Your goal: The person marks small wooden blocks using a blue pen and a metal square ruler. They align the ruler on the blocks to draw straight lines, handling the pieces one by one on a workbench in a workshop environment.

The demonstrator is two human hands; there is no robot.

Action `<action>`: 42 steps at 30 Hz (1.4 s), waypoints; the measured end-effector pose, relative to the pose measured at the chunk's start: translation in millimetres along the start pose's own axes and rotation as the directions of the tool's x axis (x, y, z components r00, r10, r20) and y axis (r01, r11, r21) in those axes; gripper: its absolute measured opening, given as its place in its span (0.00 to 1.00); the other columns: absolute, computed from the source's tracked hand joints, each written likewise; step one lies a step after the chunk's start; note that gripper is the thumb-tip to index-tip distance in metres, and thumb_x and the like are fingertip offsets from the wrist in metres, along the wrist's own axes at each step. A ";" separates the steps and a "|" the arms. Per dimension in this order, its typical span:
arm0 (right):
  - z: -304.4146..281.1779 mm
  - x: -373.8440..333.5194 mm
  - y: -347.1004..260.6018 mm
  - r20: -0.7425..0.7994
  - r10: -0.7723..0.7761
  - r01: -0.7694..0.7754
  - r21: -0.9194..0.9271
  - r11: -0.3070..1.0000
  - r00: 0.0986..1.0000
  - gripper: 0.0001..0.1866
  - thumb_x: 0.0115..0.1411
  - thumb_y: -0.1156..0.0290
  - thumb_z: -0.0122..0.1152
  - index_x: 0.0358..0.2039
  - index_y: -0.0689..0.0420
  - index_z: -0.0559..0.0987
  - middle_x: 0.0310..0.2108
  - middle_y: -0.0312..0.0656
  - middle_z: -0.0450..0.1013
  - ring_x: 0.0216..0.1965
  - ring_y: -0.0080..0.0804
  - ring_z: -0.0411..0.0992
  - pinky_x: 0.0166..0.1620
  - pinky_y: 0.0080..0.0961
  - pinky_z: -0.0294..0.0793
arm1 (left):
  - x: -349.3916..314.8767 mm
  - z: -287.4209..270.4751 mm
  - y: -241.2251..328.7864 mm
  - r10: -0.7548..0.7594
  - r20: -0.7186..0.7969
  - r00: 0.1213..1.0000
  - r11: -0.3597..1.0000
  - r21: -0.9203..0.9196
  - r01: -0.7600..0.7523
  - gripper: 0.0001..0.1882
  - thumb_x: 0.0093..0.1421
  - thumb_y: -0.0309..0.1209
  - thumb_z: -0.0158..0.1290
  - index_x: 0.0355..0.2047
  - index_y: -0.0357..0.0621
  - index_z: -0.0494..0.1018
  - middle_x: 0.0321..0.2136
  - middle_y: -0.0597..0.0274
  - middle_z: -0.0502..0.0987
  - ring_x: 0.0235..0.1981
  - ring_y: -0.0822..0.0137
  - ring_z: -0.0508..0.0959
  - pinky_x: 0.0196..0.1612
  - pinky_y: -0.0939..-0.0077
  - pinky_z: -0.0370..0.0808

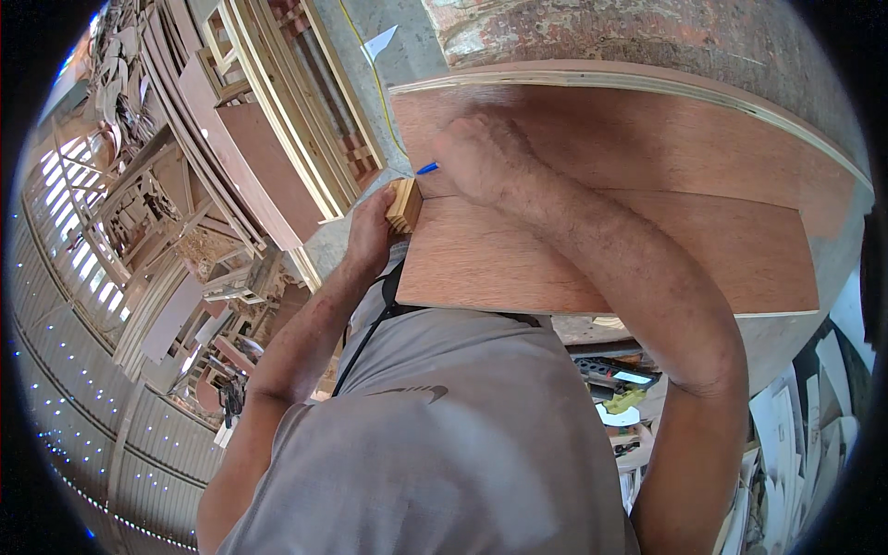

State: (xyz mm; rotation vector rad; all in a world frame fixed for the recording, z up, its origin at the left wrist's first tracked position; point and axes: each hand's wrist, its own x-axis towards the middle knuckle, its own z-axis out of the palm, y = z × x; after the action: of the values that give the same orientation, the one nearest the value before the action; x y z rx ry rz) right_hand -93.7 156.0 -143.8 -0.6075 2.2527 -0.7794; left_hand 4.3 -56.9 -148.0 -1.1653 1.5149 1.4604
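Observation:
In my right hand (486, 159), closed in a fist over the reddish plywood, is a blue pen (426, 168); one blue end sticks out to the left. My left hand (373, 227) grips a small block of pale wood (404, 205) with a striped, layered look, held against the left edge of the plywood. The near plywood panel (536, 264) lies flat in front of my body. A dark line or seam parts it from the far plywood panel (684, 148). My right forearm crosses over both and hides part of them.
Long timber frames and boards (277, 102) lean at the far left, with a yellow cord (375, 79) beside them. A worn, paint-stained surface (629, 32) lies beyond the plywood. Tools (615, 375) sit below the near edge, and white offcuts (786, 444) pile at right.

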 end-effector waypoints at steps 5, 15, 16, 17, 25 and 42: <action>6.3 -6.3 -5.4 0.034 -0.013 0.012 0.028 1.000 0.999 0.08 0.50 0.75 0.56 0.26 0.61 0.82 0.30 0.54 0.77 0.37 0.47 0.78 0.41 0.40 0.78 | 2.2 -1.4 -0.7 -0.005 0.004 1.000 1.000 0.009 0.005 0.23 0.66 0.42 0.40 0.54 0.39 0.69 0.37 0.60 0.75 0.33 0.70 0.76 0.32 0.74 0.75; -2.5 -5.9 -7.4 -0.016 0.026 -0.025 0.045 0.999 1.000 0.08 0.49 0.76 0.57 0.27 0.63 0.82 0.29 0.54 0.77 0.37 0.49 0.77 0.42 0.41 0.77 | -4.7 4.5 5.9 -0.014 -0.014 1.000 1.000 0.008 0.014 0.24 0.66 0.41 0.39 0.55 0.39 0.68 0.37 0.61 0.75 0.33 0.70 0.76 0.34 0.74 0.75; 6.7 -7.3 -6.6 -0.057 -0.002 0.006 0.069 0.998 0.998 0.08 0.49 0.76 0.57 0.27 0.63 0.82 0.29 0.54 0.77 0.36 0.49 0.77 0.41 0.41 0.77 | -3.7 3.5 4.9 -0.011 -0.006 1.000 1.000 0.002 0.011 0.24 0.66 0.41 0.39 0.55 0.39 0.68 0.37 0.61 0.75 0.33 0.70 0.76 0.34 0.74 0.75; 12.1 -8.2 -6.0 -0.098 -0.028 0.037 0.091 0.995 0.995 0.08 0.49 0.75 0.57 0.27 0.63 0.82 0.29 0.54 0.77 0.36 0.49 0.77 0.40 0.41 0.77 | -1.8 1.4 2.7 -0.008 0.002 1.000 1.000 -0.003 0.008 0.24 0.66 0.40 0.39 0.55 0.39 0.68 0.37 0.61 0.75 0.33 0.70 0.76 0.34 0.74 0.75; -10.0 -5.4 -13.8 -0.008 0.056 -0.056 0.054 0.997 0.998 0.08 0.50 0.75 0.55 0.26 0.63 0.82 0.30 0.54 0.77 0.38 0.50 0.76 0.43 0.43 0.76 | 1.3 -2.4 -0.2 0.003 0.019 1.000 1.000 -0.019 -0.003 0.23 0.66 0.40 0.39 0.55 0.39 0.67 0.38 0.60 0.75 0.34 0.70 0.76 0.36 0.73 0.75; 15.2 -1.2 -12.2 0.055 0.021 -0.024 0.058 0.998 0.998 0.09 0.52 0.74 0.53 0.29 0.62 0.81 0.32 0.54 0.77 0.39 0.49 0.77 0.43 0.42 0.76 | -1.8 2.0 3.8 0.021 0.025 0.999 0.999 -0.031 -0.020 0.24 0.67 0.39 0.40 0.56 0.36 0.66 0.38 0.59 0.74 0.35 0.69 0.76 0.37 0.73 0.75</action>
State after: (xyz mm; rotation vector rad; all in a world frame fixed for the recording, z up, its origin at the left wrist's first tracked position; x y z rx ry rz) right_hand -79.6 142.6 -144.2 -0.5677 2.1756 -0.8058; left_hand 1.2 -54.9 -145.2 -1.1480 1.4960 1.5121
